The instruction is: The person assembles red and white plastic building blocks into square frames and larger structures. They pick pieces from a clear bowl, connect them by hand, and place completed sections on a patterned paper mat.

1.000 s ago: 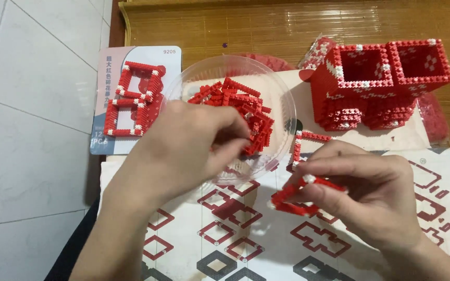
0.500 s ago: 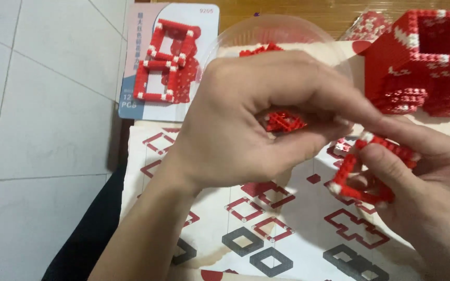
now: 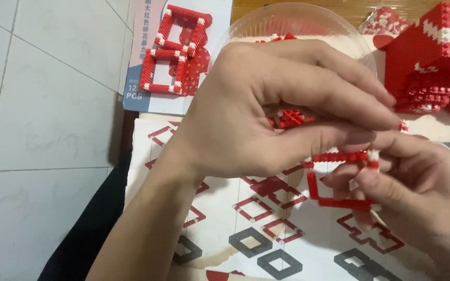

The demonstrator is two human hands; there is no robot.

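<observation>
— What is each hand doing?

— The right hand (image 3: pixel 417 192) is closed around a small square frame of red bricks (image 3: pixel 339 179), its fingers gripping the frame's right side and lower edge. The left hand (image 3: pixel 266 109) reaches across from the left with thumb and fingers pinched together at the frame's top left corner; I cannot tell whether a loose brick sits between the fingertips.

— So where is the frame?

— Held in the air between both hands, above the printed instruction sheet (image 3: pixel 256 234) with its red and grey square diagrams.

— And the containers?

— One clear round plastic bowl (image 3: pixel 298 21) lies just behind the left hand. Loose red bricks (image 3: pixel 287 118) are in it (only a few show, past the knuckles and through the gap under the palm; the hand hides the rest).

— Anything else nearby?

— A larger built red block model (image 3: pixel 433 62) with white studs stands at the upper right, open at the top like a box; its inside is too dark to tell what it holds. At the upper left a box card (image 3: pixel 175 57) shows a picture of a red brick figure, lying partly on the pale tiled floor (image 3: pixel 37 130).
</observation>
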